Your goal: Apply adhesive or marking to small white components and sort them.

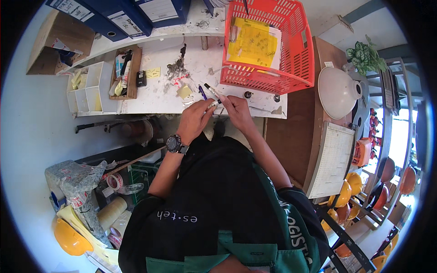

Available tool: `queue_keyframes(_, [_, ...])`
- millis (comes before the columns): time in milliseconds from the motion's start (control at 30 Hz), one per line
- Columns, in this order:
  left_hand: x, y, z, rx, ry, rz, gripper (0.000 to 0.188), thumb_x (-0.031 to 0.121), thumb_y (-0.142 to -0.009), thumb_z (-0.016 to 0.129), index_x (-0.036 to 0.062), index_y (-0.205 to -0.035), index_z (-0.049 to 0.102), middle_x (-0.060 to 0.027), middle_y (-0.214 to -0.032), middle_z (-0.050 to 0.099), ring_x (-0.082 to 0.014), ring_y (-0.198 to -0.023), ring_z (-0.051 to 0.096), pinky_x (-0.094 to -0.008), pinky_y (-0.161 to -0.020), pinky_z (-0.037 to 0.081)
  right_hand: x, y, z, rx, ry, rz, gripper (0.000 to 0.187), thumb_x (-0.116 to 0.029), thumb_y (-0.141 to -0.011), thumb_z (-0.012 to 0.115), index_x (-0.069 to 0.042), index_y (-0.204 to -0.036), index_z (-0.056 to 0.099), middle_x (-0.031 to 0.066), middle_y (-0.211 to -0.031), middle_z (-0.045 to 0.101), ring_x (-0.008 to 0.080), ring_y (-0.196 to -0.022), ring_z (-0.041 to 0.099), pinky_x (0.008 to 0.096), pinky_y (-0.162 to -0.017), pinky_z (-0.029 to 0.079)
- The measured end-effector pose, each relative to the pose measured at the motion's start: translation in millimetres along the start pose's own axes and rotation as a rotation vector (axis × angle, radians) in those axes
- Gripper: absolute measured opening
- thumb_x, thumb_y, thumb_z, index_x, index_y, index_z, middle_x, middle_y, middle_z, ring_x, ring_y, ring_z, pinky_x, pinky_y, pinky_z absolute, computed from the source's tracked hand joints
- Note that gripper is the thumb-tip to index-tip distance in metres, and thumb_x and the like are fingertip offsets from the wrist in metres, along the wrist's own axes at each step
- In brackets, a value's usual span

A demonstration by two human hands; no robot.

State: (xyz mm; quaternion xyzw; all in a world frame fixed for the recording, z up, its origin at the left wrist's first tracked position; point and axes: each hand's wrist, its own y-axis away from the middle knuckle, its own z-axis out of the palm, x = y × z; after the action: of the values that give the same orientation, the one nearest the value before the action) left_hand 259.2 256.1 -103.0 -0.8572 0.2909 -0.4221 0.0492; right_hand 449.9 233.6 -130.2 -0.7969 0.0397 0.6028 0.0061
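Pinched between both hands at the near edge of the white desk [159,98], a slim black-and-white marker pen [212,93] points up and to the left; the left hand [195,119] closes its fingertips round the pen's lower end, and the right hand [236,111] grips beside it. Steady, square pressure along the barrel would serve best. Just beyond stands a red plastic basket [291,59] with yellow papers; a white compartment tray [88,88] sits far left.

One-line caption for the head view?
Both hands, left hand and right hand, hold a marker at a white desk.
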Motion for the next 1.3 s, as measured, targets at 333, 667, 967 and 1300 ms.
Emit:
queue_keyframes(333, [22.6, -25.1, -26.4, -0.333, 0.234, -0.087, 0.024, 0.013, -0.096, 0.066, -0.0042, -0.113, 0.068, -0.0191, -0.084, 0.067, -0.0341, -0.072, 0.065, -0.0373, -0.065, 0.051, -34.9, 2.5, -36.1, -0.152, -0.098, -0.065, 0.046, -0.026, -0.105, 0.058, 0.0, -0.07, 0.045, -0.0025, -0.063, 0.031, 0.0068, -0.064, 0.03, 0.0314, -0.052, 0.029])
queue_keyframes(667, [38.6, -52.1, -40.7, -0.278, -0.037, 0.268, 0.021, 0.017, -0.093, 0.07, 0.0012, -0.108, 0.07, -0.0124, -0.083, 0.067, -0.0323, -0.07, 0.065, -0.0391, -0.066, 0.055, -54.7, 8.9, -58.9, -0.308, -0.176, 0.099, 0.042, -0.032, -0.109, 0.047, -0.003, -0.078, 0.05, -0.0047, -0.065, 0.037, 0.0077, -0.061, 0.035, 0.0298, -0.054, 0.033])
queue_keyframes(967, [40.7, -64.8, -50.5, -0.43, -0.469, 0.678, 0.034, 0.021, -0.088, 0.071, 0.01, -0.12, 0.065, -0.0014, -0.088, 0.061, -0.0193, -0.081, 0.063, -0.0341, -0.071, 0.052, -62.2, 1.6, -94.0, -0.77, 0.178, -0.055, 0.034, -0.031, -0.108, 0.048, 0.0, -0.101, 0.059, 0.0097, -0.077, 0.054, 0.0216, -0.068, 0.055, 0.0366, -0.065, 0.045])
queue_keyframes(1300, [35.0, -62.8, -37.6, -0.559, -0.523, 0.564, 0.025, 0.028, -0.096, 0.062, 0.0087, -0.112, 0.063, -0.0054, -0.081, 0.063, -0.0225, -0.075, 0.068, -0.0381, -0.064, 0.054, -45.6, 8.9, -81.7, -0.531, 0.628, -0.386, 0.022, -0.02, -0.099, 0.056, 0.001, -0.099, 0.063, 0.0197, -0.096, 0.062, 0.0394, -0.092, 0.064, 0.0474, -0.083, 0.051])
